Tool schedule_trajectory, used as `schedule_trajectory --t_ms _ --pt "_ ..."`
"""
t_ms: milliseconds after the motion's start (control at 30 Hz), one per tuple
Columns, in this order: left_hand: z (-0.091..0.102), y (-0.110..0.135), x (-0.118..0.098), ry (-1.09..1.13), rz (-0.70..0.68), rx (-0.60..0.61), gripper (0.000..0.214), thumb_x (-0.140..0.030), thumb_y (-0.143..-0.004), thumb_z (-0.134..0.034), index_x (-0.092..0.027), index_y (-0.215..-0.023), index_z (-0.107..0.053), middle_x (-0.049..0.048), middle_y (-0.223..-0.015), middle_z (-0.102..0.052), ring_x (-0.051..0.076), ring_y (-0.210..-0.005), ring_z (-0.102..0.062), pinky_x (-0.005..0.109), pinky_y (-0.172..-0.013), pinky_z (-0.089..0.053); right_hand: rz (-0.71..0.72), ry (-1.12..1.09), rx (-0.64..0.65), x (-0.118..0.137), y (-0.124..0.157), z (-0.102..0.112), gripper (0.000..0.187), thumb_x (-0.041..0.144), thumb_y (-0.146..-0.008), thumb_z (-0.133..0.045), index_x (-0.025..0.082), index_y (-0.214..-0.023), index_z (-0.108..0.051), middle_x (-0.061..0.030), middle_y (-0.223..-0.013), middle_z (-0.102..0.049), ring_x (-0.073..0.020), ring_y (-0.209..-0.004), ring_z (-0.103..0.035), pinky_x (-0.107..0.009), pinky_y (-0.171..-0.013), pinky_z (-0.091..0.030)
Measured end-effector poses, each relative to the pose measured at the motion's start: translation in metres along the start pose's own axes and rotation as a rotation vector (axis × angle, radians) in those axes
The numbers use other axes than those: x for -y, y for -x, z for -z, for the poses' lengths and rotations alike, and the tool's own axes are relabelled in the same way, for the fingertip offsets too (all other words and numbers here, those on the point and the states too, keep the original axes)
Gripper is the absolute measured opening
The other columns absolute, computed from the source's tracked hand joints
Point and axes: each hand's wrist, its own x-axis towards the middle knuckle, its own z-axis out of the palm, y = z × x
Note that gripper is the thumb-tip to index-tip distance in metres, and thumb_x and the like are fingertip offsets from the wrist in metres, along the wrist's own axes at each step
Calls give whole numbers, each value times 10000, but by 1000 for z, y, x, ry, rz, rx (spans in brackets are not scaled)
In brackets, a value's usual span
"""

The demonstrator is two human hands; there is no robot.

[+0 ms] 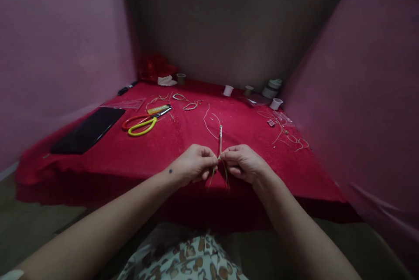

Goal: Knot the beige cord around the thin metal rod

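Note:
Near the front edge of the red cloth, my left hand [200, 162] and my right hand [241, 162] meet with their fingertips pinched on a thin greenish cord [220, 144]. Loose cord ends hang below my fingers over the cloth's edge. Away from me the cord runs straight to a pale knotted section [221, 131]. A loose white thread [206, 119] curls out from that section to the left. The exact spot where the fingers press the strands is too small to make out.
Left lie scissors [142, 126] with red and yellow handles, a black flat slab [90, 131] and a clear set square [129, 104]. Braided cord loops [192, 105] lie farther back. Thread spools [228, 90] and a jar [272, 88] stand behind; tangled cords [288, 134] lie right.

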Motion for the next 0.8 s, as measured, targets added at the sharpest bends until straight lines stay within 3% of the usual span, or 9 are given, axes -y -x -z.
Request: schedule_trajectory --t_ms 333,600,667,733,800 --pt "3 0 -4 -110 -2 -41 152 -254 -770 -482 -151 -676 -543 -56 -331 -448 52 -258 -311 156 -304 -196 -32 15 25 4 4 -1 200 203 -642 -652 169 -560 -473 92 -363 -360 -30 -264 -295 -171 -268 -100" --pt "5 -6 -3 -446 -217 -208 113 -203 -733 -473 -162 -636 -515 -30 -457 -524 73 -389 -474 163 -399 -321 27 27 -24 1 2 -5 205 200 -631 -639 170 -540 -458 95 -365 -373 -25 -260 -292 -169 -267 -117" --pt "5 -6 -8 -419 -238 -259 75 -204 -733 -491 -157 -697 -537 -25 -501 -553 63 -377 -462 163 -394 -316 45 26 -35 0 3 -7 202 209 -633 -641 169 -546 -462 97 -367 -375 -24 -263 -292 -168 -269 -131" --pt "3 -7 -15 -286 -163 -187 120 -217 -764 -471 -154 -824 -554 -30 -473 -558 66 -309 -424 171 -349 -286 55 26 -40 -1 3 -7 193 221 -634 -648 167 -563 -477 98 -370 -379 -25 -264 -289 -169 -270 -134" --pt "1 -8 -20 -126 -42 -19 156 -234 -792 -448 -136 -853 -554 -23 -418 -551 83 -246 -396 184 -302 -257 62 29 -41 -3 3 -7 190 241 -640 -658 165 -584 -493 97 -367 -383 -26 -264 -283 -169 -269 -129"
